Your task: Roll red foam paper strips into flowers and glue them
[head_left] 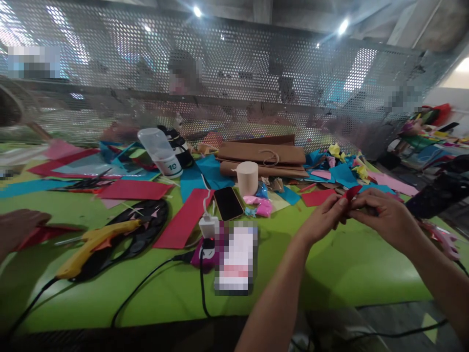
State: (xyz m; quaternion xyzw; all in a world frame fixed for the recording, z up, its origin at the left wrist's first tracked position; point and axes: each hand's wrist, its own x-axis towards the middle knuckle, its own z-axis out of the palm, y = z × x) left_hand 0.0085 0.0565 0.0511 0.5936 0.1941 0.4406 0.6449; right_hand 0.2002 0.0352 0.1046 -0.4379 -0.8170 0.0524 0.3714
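Paper [353,192], a small red piece, is held up over the right part of the green table [330,278], between two bare hands. By the left hand [326,217] it is pinched, thumb and fingers clamped on it; by the right hand [384,212] it is gripped from the other side with bunched fingertips, partly hidden. The hands are brought close at the fingers; whether they touch each other there cannot be told.

Just left of the hands, a red sheet [317,197] is laid flat. Toward the middle, a beige cylinder [247,179] is stood upright, with pink packets [264,208] placed in front of it. Left of these, a dark phone [228,203] is set down; nearer, a second phone [238,259], its screen blurred out, is laid beside a purple power strip [202,255], at which a white charger [208,226] is plugged in. Farther left, a yellow glue gun [93,243] is rested on a black tray [159,218], and at the edge another person's hand [14,227] is seen near a red scrap [40,236]. Behind, a clear bottle [156,145] and brown folders [262,154] are placed before a perforated screen [234,73].
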